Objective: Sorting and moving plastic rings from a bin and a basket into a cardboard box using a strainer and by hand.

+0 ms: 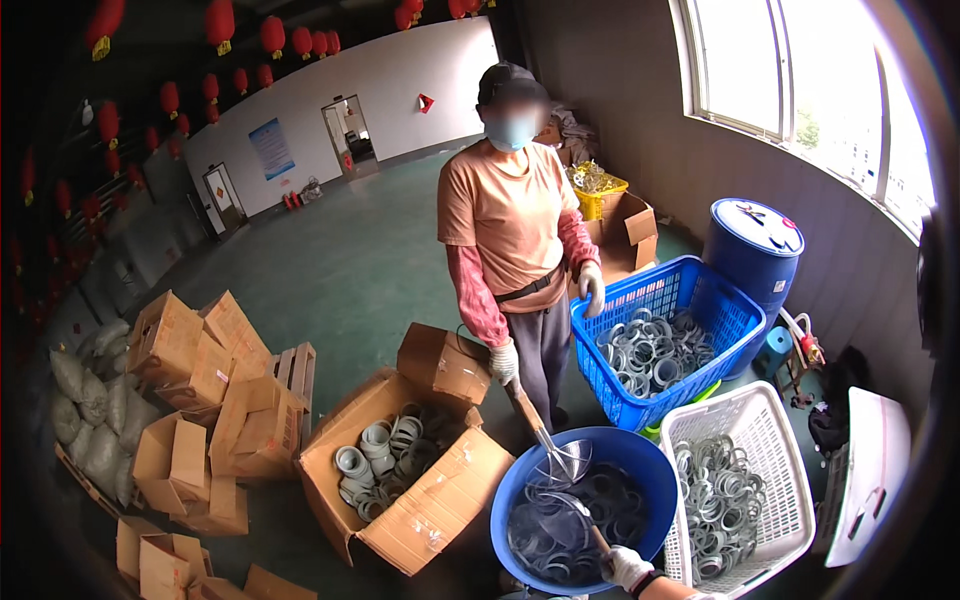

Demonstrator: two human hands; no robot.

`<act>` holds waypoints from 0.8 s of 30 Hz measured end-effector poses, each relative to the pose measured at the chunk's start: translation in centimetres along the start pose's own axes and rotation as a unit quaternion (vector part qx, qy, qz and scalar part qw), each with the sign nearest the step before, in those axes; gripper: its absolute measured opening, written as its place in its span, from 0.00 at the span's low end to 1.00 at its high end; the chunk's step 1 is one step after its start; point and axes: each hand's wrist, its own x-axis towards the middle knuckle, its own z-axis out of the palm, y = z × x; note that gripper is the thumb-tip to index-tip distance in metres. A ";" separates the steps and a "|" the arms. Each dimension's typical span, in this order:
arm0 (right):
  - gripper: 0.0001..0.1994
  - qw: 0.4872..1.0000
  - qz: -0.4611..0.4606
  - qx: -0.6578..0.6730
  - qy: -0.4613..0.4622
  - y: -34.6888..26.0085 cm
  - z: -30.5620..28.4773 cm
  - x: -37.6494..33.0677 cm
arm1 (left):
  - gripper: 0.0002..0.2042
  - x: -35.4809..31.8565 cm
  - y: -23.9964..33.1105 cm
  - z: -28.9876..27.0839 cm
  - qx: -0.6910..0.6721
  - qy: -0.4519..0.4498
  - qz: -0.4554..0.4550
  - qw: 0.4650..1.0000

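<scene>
My right hand, in a white glove with a black band at the wrist, is closed round the wooden handle of a wire skimmer. Its mesh head is over a round blue tub holding many grey rings in what looks like dark liquid. My left hand is out of view. Across the tub stands a co-worker, whose gloved hand grips another wood-handled skimmer. The heads of both skimmers are close together above the rings; I cannot tell whether they touch.
Right of the tub, a white basket holds grey rings; behind it a blue basket holds more. A blue drum stands by the wall. On the left are an open carton of rings, stacked cartons and sacks.
</scene>
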 end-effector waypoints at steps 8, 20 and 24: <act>0.13 0.970 -0.060 -0.137 0.191 1.5 -3.1 2.8 | 0.13 -2.0 3.9 3.6 -0.054 -0.021 -0.005 0.998; 0.28 0.797 -0.174 -0.572 0.092 -2.7 -10.7 -11.7 | 0.15 -4.8 -1.0 8.2 0.012 0.003 0.021 1.000; 0.28 0.780 -0.127 -0.604 0.106 0.8 -16.5 -6.6 | 0.14 -4.2 -3.8 9.6 0.091 0.012 0.039 0.995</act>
